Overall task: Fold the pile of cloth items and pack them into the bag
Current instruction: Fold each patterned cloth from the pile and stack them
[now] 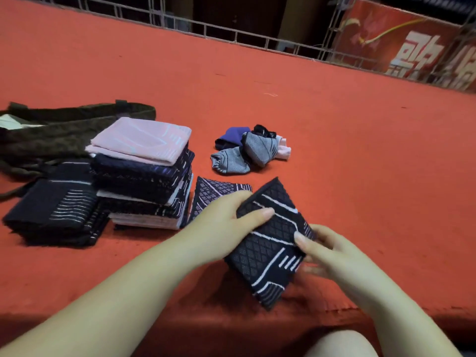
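Observation:
A folded dark navy cloth with white lines (270, 246) is tilted up in front of me, held by both hands. My left hand (226, 225) grips its upper left edge, thumb on top. My right hand (327, 251) pinches its right edge. Another folded patterned cloth (213, 194) lies flat behind my left hand. To the left stands a tall stack of folded cloths (146, 176) with a pink one on top, and a lower dark stack (56, 210) beside it. A small pile of unfolded cloths (249, 150) lies further back. The dark brown bag (51, 132) lies flat at far left.
Everything rests on a red carpeted platform (334, 130), whose front edge drops off just below my hands. A metal railing (231, 34) and a red banner (412, 47) run along the far side. My knee (340, 343) shows at the bottom.

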A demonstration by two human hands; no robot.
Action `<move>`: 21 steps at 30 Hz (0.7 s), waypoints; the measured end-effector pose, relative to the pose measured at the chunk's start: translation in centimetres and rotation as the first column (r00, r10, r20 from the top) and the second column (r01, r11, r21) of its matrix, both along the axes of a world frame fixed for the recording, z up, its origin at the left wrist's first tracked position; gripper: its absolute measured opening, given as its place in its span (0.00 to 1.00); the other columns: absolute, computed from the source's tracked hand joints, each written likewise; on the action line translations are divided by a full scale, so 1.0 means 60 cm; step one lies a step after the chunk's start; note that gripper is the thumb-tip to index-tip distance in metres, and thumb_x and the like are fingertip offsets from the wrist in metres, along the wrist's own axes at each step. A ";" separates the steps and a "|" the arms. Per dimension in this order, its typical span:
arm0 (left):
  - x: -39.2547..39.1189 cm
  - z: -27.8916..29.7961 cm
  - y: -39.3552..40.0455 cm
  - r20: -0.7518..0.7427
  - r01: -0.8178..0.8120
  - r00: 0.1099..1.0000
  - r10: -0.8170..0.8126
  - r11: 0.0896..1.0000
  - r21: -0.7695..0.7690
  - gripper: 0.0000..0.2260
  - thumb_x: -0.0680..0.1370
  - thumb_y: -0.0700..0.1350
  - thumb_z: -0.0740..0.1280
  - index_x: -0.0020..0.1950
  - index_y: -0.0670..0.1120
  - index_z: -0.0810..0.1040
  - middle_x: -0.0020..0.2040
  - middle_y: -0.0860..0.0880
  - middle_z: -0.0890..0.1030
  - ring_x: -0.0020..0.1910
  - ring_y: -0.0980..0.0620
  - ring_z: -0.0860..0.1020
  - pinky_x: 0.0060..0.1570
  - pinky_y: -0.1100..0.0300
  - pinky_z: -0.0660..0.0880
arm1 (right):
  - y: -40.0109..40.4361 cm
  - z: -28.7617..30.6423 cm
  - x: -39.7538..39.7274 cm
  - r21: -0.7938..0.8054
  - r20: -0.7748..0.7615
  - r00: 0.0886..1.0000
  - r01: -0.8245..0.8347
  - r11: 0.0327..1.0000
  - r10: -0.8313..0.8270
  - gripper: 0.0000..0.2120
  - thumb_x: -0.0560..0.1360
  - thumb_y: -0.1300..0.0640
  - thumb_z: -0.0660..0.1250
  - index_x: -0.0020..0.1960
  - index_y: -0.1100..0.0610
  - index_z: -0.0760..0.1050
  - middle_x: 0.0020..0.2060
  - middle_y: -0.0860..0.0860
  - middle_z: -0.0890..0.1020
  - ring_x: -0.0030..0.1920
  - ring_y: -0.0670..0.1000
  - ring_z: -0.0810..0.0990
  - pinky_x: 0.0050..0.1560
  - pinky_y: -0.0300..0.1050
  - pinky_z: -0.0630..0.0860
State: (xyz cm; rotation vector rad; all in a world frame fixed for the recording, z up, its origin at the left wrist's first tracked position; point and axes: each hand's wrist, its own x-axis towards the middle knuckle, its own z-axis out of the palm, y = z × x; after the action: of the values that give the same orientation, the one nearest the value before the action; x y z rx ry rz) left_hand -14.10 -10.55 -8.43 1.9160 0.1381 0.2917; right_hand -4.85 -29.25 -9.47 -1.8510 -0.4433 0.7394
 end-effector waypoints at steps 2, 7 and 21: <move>0.001 -0.003 0.006 0.008 -0.104 0.994 0.106 0.987 -0.125 0.08 0.79 0.48 0.65 0.51 0.44 0.79 0.47 0.50 0.84 0.46 0.57 0.81 0.52 0.60 0.75 | 0.020 -0.016 -0.008 0.101 -0.205 0.977 -0.034 0.994 0.054 0.26 0.67 0.42 0.72 0.60 0.54 0.76 0.51 0.54 0.84 0.50 0.56 0.83 0.54 0.55 0.78; 0.011 -0.020 0.033 -0.045 -0.335 0.942 0.333 0.920 -0.202 0.05 0.79 0.46 0.64 0.54 0.49 0.75 0.47 0.51 0.82 0.47 0.54 0.80 0.56 0.52 0.74 | 0.077 -0.017 0.006 0.234 -0.166 0.985 0.091 0.968 -0.053 0.21 0.69 0.50 0.72 0.55 0.62 0.76 0.42 0.60 0.82 0.35 0.53 0.80 0.36 0.43 0.78; 0.010 -0.021 0.057 -0.111 -0.352 0.887 0.448 0.813 0.464 0.33 0.79 0.44 0.62 0.78 0.51 0.45 0.78 0.49 0.40 0.77 0.49 0.49 0.72 0.60 0.47 | 0.217 -0.031 0.055 0.023 0.385 0.909 0.164 0.986 -0.160 0.27 0.73 0.55 0.70 0.69 0.52 0.65 0.46 0.45 0.77 0.48 0.49 0.80 0.55 0.48 0.76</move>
State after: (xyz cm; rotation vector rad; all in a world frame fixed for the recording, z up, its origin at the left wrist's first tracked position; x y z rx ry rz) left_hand -13.51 -7.10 -9.72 2.3534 0.6862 0.4246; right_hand -1.56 -16.26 -11.31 -2.0200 -0.5282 0.2606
